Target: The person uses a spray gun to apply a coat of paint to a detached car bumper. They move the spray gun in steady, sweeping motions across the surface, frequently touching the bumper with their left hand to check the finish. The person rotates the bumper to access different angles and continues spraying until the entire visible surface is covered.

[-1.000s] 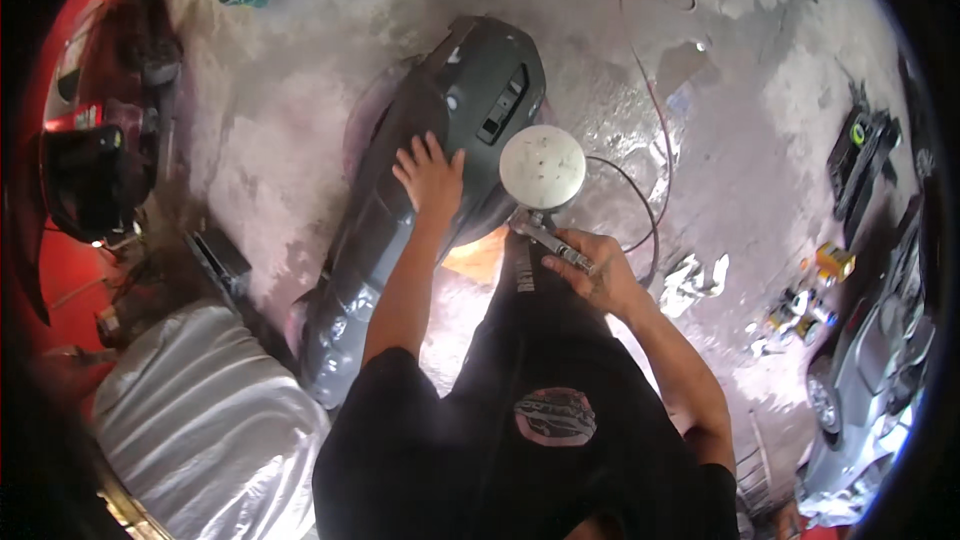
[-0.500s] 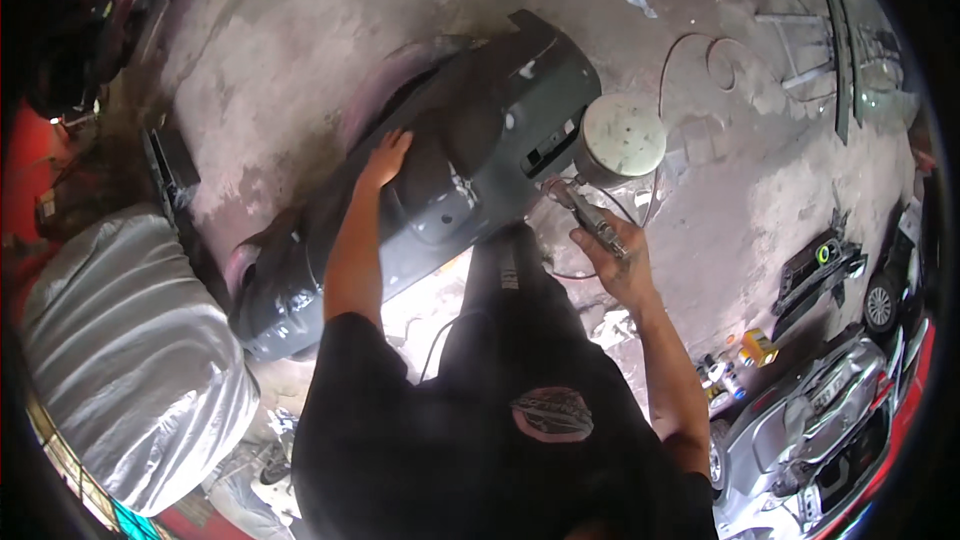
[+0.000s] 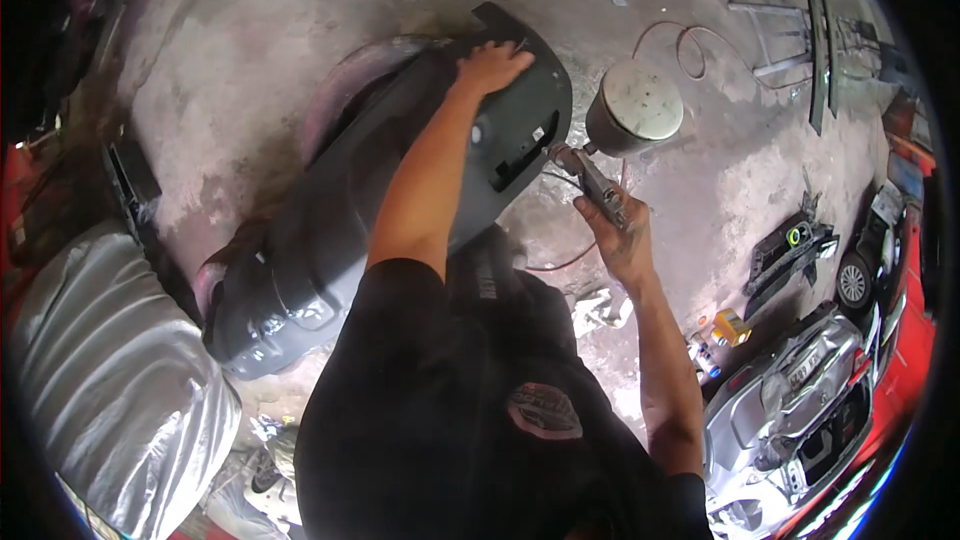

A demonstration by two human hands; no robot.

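Observation:
A long dark grey car bumper (image 3: pixel 330 240) lies across the concrete floor (image 3: pixel 250 80), its far end near the top middle. My left hand (image 3: pixel 492 66) rests flat on that far end, fingers spread. My right hand (image 3: pixel 622 232) grips the handle of a spray gun (image 3: pixel 592 180), whose round pale cup (image 3: pixel 636 108) sits above the nozzle. The nozzle points at the bumper's right edge beside a dark cut-out.
A thin hose (image 3: pixel 690 40) loops over the floor behind the cup. A silver-wrapped panel (image 3: pixel 110 380) lies at lower left. Black trim pieces (image 3: pixel 785 245), small cans (image 3: pixel 715 340) and silver car parts (image 3: pixel 800 390) crowd the right side. Metal bars (image 3: pixel 815 30) lie at upper right.
My left hand slid up along the bumper to its far end. The spray gun moved with my right hand along the bumper's right edge, and my view swung left.

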